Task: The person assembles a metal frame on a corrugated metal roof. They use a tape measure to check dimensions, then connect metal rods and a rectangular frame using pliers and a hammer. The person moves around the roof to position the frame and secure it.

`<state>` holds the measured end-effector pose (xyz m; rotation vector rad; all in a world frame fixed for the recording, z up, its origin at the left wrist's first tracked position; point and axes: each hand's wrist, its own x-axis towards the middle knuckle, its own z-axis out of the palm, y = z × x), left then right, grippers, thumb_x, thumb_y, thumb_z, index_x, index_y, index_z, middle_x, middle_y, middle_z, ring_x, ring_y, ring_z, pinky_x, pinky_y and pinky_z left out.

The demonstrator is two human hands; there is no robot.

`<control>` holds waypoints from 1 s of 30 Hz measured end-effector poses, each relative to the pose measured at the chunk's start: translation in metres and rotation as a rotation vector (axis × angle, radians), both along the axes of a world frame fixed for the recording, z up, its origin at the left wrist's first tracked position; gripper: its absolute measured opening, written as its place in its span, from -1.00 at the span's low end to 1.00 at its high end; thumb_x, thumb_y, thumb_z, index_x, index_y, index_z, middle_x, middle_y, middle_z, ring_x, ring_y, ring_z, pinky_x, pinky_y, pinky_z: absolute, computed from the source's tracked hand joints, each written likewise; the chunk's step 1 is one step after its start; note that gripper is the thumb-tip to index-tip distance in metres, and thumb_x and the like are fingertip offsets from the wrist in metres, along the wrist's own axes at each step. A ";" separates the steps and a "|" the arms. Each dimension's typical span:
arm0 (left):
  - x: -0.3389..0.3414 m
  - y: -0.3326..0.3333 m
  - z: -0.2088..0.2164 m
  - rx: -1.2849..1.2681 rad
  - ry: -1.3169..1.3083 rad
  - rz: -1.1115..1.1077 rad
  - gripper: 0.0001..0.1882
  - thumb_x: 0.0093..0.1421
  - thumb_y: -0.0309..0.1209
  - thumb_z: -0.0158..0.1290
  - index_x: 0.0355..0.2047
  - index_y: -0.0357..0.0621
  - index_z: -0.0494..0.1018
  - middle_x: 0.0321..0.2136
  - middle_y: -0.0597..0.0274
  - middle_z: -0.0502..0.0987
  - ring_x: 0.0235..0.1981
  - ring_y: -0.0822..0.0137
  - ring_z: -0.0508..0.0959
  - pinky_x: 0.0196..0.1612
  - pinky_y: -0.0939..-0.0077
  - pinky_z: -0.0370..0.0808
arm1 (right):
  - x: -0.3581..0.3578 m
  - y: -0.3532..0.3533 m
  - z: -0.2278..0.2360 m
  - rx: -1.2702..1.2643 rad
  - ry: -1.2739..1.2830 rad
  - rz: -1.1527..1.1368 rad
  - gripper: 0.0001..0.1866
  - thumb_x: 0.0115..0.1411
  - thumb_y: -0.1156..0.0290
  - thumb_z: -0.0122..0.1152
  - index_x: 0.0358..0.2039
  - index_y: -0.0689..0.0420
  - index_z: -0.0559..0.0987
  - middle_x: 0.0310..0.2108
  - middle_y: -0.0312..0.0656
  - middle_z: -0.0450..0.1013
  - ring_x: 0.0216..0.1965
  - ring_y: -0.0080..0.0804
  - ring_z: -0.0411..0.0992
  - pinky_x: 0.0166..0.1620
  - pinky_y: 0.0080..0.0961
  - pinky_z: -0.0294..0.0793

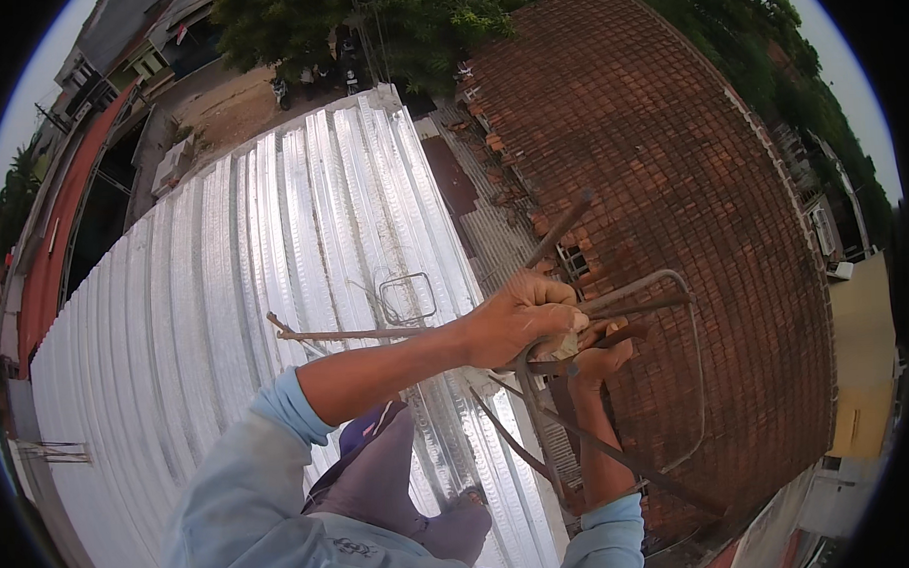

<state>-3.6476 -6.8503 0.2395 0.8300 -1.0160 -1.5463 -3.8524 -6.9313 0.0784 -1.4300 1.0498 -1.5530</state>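
Observation:
My left hand (pixel 536 316) is closed in a fist at a cluster of rusty steel bars, pressed against a rebar upright (pixel 565 225) that juts past its knuckles. Right beside it, my right hand (pixel 602 364) has its fingers curled around the bars at the same joint, partly hidden by them. A bent rebar stirrup (pixel 700 366) loops out to the right of both hands. Further rebar rods (pixel 631 460) slant down below the hands. Which bar each hand grips is partly covered by the fingers.
Shiny corrugated metal roofing (pixel 204 283) spreads left, with a thin wire rectangle (pixel 408 298) and a rusty rod (pixel 351 335) over it. My bent leg (pixel 366 477) is below. Lower down on the right lies a brown tiled roof (pixel 650 157), broken along its left edge. Trees (pixel 305 29) stand beyond.

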 end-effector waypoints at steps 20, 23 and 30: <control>0.001 0.001 0.017 0.054 -0.262 0.294 -0.65 0.27 -0.22 0.18 -0.59 -0.14 0.47 -0.67 0.37 0.41 -0.68 0.60 0.30 -0.60 0.65 0.20 | -0.044 0.020 0.023 0.194 -0.233 0.210 -0.39 0.22 0.04 -0.11 0.11 0.25 0.46 -0.08 -0.10 0.45 -0.32 -0.40 0.41 -0.30 -0.43 0.43; -0.009 0.001 0.011 0.061 -0.152 0.346 -0.67 0.28 -0.28 0.17 -0.60 -0.15 0.46 -0.69 0.40 0.37 -0.71 0.60 0.26 -0.63 0.65 0.14 | -0.050 0.025 0.027 0.244 -0.189 0.393 -0.25 0.23 -0.13 -0.13 0.22 0.22 0.41 0.11 -0.13 0.42 -0.20 -0.43 0.43 -0.23 -0.50 0.45; 0.003 -0.003 0.003 0.165 0.182 0.160 -0.69 0.34 -0.23 0.04 -0.50 -0.10 0.37 -0.73 0.43 0.25 -0.74 0.54 0.22 -0.63 0.60 0.18 | -0.046 0.023 0.051 0.292 0.003 0.531 0.09 0.15 -0.57 -0.13 0.40 0.10 0.23 0.28 -0.13 0.29 -0.15 -0.47 0.44 -0.20 -0.54 0.48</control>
